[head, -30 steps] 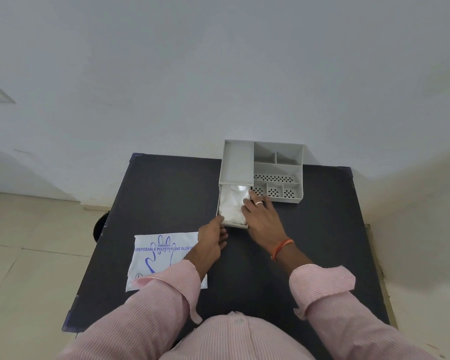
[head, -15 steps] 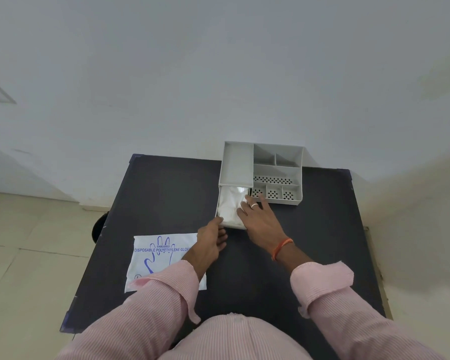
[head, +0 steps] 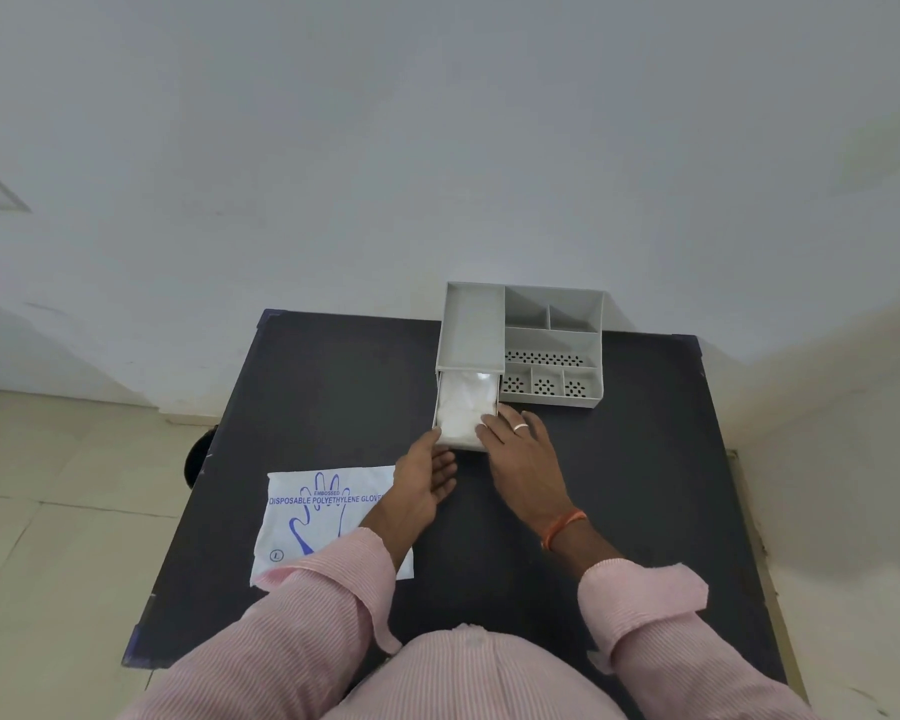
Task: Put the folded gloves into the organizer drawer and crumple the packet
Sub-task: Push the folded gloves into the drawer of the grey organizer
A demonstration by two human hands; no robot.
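A dark, matte black rectangular table [head: 333, 387] is standing against a plain pale grey-white wall [head: 437, 148], and beige tiled flooring [head: 63, 485] is showing to the left and right of it. A round dark object [head: 198, 454] is peeking out from under the table's left edge; what it is cannot be told.

At the far edge of the table a light grey plastic desk organizer [head: 552, 345] with open compartments and perforated fronts is sitting, and its grey pull-out drawer [head: 445, 402] is sticking out toward the person on the left side. The folded translucent white polyethylene gloves [head: 463, 413] are lying inside that drawer.

The left hand [head: 424, 485] is resting with loosely spread fingers, its thumb touching the drawer's near left corner, gripping nothing. The right hand [head: 526, 454], wearing a silver ring and an orange thread at the wrist, is lying flat with fingers spread, its fingertips pressing on the gloves at the drawer's right edge.

The flat white glove packet with blue hand print and lettering [head: 313, 517] is lying uncrumpled on the table's near left, partly under the pink striped left sleeve [head: 307, 615].
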